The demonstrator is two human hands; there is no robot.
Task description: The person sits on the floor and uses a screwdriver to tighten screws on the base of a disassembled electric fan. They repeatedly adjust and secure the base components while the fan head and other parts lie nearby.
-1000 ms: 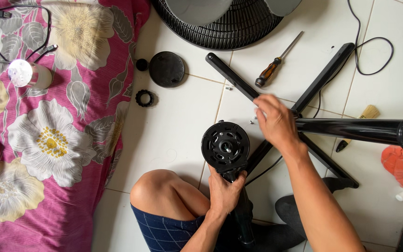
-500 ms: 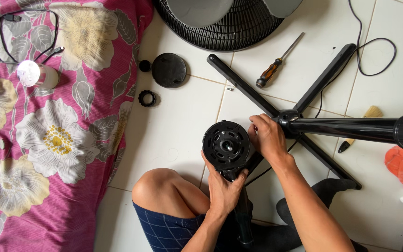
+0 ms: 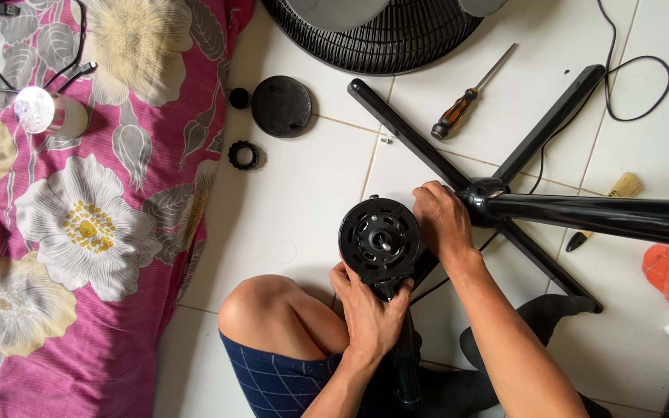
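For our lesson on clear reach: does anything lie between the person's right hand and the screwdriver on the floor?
Yes. One black leg of the cross-shaped fan base runs diagonally across the tiles between the right hand and the screwdriver. A small screw lies beside that leg. Nothing else visible stands in the way.

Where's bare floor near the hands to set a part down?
Free: white tiles between the fan motor head, the black ring nut and the floral blanket. Crowded: by the right hand, where the cross base, screwdriver and cord lie.
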